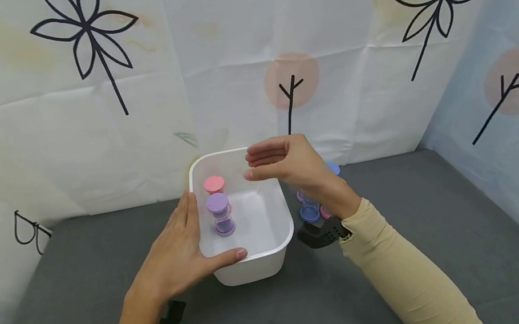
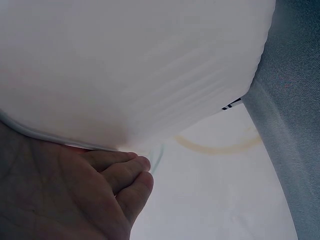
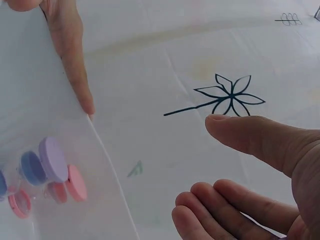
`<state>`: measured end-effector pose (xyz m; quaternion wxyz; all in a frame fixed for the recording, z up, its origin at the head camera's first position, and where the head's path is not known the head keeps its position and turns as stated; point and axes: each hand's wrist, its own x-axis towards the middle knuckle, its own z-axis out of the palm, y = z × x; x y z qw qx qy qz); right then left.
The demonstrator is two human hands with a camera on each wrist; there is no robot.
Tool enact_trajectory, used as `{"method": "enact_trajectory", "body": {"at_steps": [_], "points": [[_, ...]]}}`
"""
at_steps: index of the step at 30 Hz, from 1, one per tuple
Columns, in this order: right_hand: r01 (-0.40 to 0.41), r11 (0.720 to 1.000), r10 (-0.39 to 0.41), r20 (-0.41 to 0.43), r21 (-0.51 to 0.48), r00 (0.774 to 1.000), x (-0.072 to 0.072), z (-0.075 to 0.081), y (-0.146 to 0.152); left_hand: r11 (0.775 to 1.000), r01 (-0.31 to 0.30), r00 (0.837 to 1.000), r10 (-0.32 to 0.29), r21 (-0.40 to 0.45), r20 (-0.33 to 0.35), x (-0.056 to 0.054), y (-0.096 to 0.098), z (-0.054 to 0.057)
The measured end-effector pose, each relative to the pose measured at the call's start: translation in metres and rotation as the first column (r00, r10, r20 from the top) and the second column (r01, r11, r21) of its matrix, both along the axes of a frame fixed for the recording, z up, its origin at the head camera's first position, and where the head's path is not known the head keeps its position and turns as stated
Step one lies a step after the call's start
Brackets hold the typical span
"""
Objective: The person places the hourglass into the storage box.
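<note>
A white plastic basin [image 1: 262, 225] stands on the table, holding a purple-capped sand timer [image 1: 220, 214] and a pink-capped sand timer [image 1: 214, 184] upright on its left side. The left hand [image 1: 176, 252] rests against the basin's left corner, fingers straight along the outer left wall and thumb lying on the front rim. In the left wrist view, that hand [image 2: 95, 185] touches the rim from outside. Above the basin's right rim, the right hand [image 1: 291, 163] hovers with thumb and fingers apart, nothing between them. The right wrist view shows this hand [image 3: 250, 180] empty, beside both caps.
Right of the basin, partly hidden by the right hand and wrist, several more timers stand close together, with a blue cap [image 1: 333, 167] and a blue one [image 1: 309, 212] showing. Grey cloth [image 1: 277, 321] covers the table. A patterned white curtain [image 1: 228, 104] rises behind it.
</note>
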<state>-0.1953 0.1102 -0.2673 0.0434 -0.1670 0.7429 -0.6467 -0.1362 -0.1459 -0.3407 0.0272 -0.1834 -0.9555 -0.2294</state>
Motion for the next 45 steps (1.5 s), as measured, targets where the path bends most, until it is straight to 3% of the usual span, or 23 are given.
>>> {"method": "enact_trajectory", "body": {"at_steps": [13,25,33,38,45], "points": [[0.072,0.988,-0.072,-0.001,-0.137,0.997,0.021,-0.022,0.057,1.0,-0.002,1.0,0.003,0.007,-0.015,0.001,0.0,0.0],[0.154,0.976,-0.163,-0.047,-0.152,0.986,0.023,-0.053,0.104,1.0,-0.005,1.0,0.005,0.002,-0.011,0.001,0.001,0.001],[0.159,0.974,-0.171,-0.059,-0.163,0.984,0.019,-0.061,0.118,1.0,-0.008,1.0,0.008,-0.003,-0.009,0.001,0.001,0.0],[0.191,0.973,-0.199,-0.055,-0.133,0.978,0.018,-0.064,0.128,1.0,-0.008,1.0,0.008,0.002,0.0,0.001,0.001,0.0],[0.234,0.972,-0.235,-0.053,-0.014,0.971,0.013,-0.068,0.142,1.0,-0.005,1.0,0.005,0.005,-0.013,0.0,0.001,0.0]]}}
